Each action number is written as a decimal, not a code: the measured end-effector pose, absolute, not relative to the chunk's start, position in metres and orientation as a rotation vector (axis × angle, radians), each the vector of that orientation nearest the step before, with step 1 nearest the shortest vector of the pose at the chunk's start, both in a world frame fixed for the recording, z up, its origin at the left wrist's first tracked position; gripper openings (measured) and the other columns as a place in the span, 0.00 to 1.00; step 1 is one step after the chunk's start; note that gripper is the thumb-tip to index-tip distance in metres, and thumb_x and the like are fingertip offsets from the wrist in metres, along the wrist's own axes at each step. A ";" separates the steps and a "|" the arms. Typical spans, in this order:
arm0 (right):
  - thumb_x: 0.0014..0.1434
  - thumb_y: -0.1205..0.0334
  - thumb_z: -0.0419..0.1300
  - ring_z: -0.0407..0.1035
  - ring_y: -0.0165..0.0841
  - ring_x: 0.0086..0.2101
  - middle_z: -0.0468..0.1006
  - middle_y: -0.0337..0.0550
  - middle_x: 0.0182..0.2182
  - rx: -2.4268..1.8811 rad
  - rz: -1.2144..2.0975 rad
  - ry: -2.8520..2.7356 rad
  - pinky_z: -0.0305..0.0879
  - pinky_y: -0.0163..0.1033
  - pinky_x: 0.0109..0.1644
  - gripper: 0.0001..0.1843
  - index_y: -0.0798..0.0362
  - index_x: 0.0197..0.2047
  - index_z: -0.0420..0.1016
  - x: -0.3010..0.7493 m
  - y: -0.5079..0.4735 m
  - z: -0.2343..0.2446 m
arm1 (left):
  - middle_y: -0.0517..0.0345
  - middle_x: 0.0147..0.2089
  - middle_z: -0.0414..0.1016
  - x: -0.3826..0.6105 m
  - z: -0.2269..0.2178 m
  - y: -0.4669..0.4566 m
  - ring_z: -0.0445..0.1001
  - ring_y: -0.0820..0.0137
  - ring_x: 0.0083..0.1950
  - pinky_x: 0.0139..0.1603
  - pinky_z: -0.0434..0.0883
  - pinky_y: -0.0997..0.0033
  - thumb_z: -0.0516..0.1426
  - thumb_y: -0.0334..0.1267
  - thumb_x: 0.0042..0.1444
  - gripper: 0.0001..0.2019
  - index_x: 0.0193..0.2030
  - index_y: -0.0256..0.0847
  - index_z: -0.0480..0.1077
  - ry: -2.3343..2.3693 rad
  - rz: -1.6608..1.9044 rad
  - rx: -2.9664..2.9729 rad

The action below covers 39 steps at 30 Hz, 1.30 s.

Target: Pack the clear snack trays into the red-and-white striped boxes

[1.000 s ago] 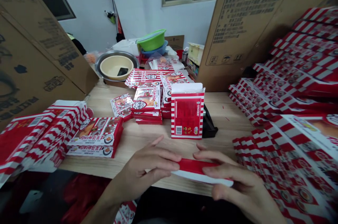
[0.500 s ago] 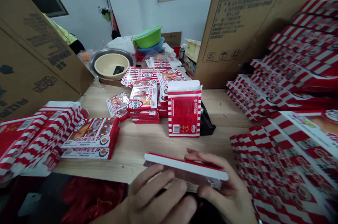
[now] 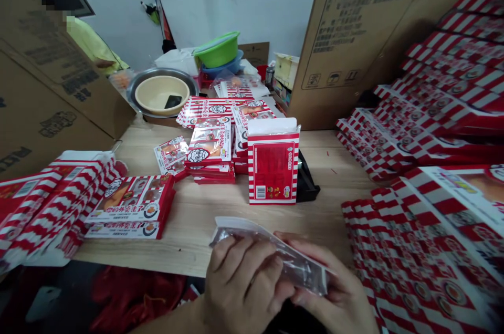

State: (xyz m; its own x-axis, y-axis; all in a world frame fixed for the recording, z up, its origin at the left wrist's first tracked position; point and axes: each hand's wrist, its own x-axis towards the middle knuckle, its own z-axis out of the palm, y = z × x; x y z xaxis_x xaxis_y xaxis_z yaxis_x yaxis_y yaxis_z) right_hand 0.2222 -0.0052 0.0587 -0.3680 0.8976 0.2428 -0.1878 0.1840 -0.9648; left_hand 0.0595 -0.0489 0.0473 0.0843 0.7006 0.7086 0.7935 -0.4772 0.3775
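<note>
Low at the table's front edge I hold a thin packaging box [image 3: 252, 226] between both hands, its white edge and clear, shiny plastic turned towards me. My right hand [image 3: 334, 286] grips its right end, thumb below and fingers behind. My left hand [image 3: 244, 276] is curled against the plastic side, fingers bent; its fingertips are partly hidden. A red-and-white striped box [image 3: 273, 168] stands upright just beyond my hands, with its white top flap raised. Behind that box sits a black holder [image 3: 309, 179], mostly hidden.
Striped boxes are piled high on the right [image 3: 425, 250]. More striped boxes [image 3: 59, 202] and two stacked boxes [image 3: 126, 202] lie at left. Mid-table is a box pile [image 3: 210, 145]. Large cartons [image 3: 354, 45] flank the table; a cream basin [image 3: 157, 90] stands at the back. A person's yellow sleeve [image 3: 92, 42] shows at left.
The held box has tipped so that more of its clear plastic side shows and its white edge looks bent. My left hand has curled and moved in over the plastic.
</note>
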 end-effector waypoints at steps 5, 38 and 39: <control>0.55 0.54 0.64 0.73 0.37 0.48 0.80 0.38 0.47 -0.725 1.396 -1.400 0.71 0.38 0.51 0.19 0.32 0.51 0.74 0.220 -0.011 0.059 | 0.59 0.53 0.72 0.038 0.066 -0.045 0.66 0.70 0.54 0.66 0.52 0.65 0.54 0.30 0.59 0.11 0.46 0.43 0.71 -1.295 -1.359 -2.177; 0.59 0.70 0.59 0.72 0.30 0.48 0.79 0.41 0.40 -0.755 0.462 -2.078 0.63 0.32 0.60 0.11 0.51 0.46 0.71 0.221 -0.008 0.084 | 0.52 0.52 0.76 -0.014 0.082 -0.028 0.74 0.68 0.53 0.54 0.70 0.68 0.55 0.32 0.61 0.13 0.52 0.44 0.71 -1.577 -2.171 -3.128; 0.59 0.71 0.59 0.72 0.29 0.47 0.79 0.41 0.39 -0.753 0.463 -2.091 0.64 0.32 0.59 0.10 0.52 0.45 0.71 0.221 -0.006 0.087 | 0.52 0.51 0.77 -0.014 0.083 -0.027 0.74 0.68 0.53 0.54 0.70 0.69 0.54 0.29 0.61 0.14 0.51 0.44 0.72 -1.588 -2.141 -3.120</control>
